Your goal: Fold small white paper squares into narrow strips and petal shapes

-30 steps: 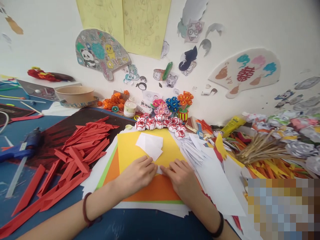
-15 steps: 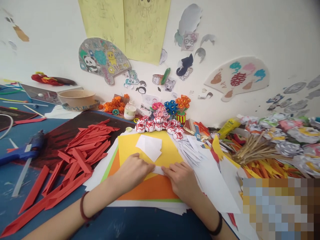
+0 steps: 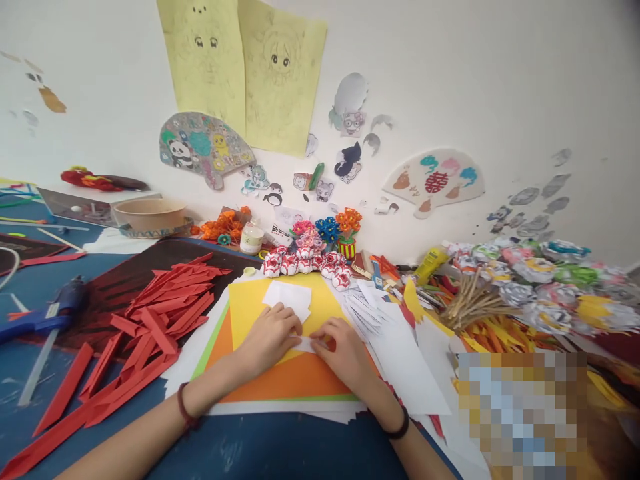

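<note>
A small strip of white paper [image 3: 304, 345] lies between my hands, over the stacked coloured sheets. My left hand [image 3: 270, 338] is closed with its fingers curled at the strip's left end. At the other end, my right hand [image 3: 346, 350] pinches it between thumb and forefinger. Just beyond them, white paper pieces [image 3: 290, 297] rest on a yellow sheet [image 3: 243, 303]. An orange sheet [image 3: 295, 385] shows beneath, nearer to me. Part of the strip is hidden by my fingertips.
Folded red paper strips [image 3: 170, 307] are heaped on the left, beside a blue glue gun [image 3: 55, 310]. Red-and-white paper pieces [image 3: 305, 262] line the back. White paper strips [image 3: 367, 310], wooden sticks [image 3: 470, 303] and paper flowers [image 3: 540, 270] crowd the right.
My fingers have gone from pressing along the strip to a more curled, pinching grip on its ends. The camera view has shifted, showing more of the wall above.
</note>
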`<state>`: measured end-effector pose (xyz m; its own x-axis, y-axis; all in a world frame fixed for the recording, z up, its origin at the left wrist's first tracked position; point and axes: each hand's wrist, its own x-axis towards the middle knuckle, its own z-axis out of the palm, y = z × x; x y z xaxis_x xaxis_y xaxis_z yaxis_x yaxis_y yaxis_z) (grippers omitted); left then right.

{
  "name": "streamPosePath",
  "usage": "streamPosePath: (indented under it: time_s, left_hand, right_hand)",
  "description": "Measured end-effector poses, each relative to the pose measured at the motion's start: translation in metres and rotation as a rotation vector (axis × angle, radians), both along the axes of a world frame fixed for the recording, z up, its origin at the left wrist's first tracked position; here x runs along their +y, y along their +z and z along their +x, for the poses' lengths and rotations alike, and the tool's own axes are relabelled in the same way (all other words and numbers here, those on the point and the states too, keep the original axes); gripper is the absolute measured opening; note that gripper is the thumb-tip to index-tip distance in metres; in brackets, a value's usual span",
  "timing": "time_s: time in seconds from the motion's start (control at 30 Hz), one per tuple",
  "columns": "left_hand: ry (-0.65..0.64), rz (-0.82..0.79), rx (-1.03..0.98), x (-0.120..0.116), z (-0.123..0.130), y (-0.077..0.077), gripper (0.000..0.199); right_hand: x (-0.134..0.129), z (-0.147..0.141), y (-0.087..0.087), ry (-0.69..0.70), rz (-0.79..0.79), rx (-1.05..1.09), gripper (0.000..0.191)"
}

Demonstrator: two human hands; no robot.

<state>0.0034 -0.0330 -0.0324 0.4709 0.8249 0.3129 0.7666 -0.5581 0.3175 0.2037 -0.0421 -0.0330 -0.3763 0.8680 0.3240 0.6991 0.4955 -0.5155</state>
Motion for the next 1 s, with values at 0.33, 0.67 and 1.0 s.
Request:
streamPosePath:
  time_s: [0.33, 0.67, 1.0]
  left_hand:
    - [-0.148, 0.194, 0.191, -0.01, -0.001, 0.019, 0.011]
    - [-0.218, 0.503, 0.548, -0.016, -0.005, 0.022, 0.013]
    - [-0.315, 0.484, 0.498, -0.014, -0.01, 0.016, 0.016]
  right_hand:
    - [0.002, 0.008, 0.0, 0.17, 0.244, -0.208, 0.007]
    - [-0.002, 0.018, 0.011, 0.295, 0.434, -0.514, 0.018]
    - [-0.003, 0.021, 0.011, 0.311, 0.369, -0.499, 0.014]
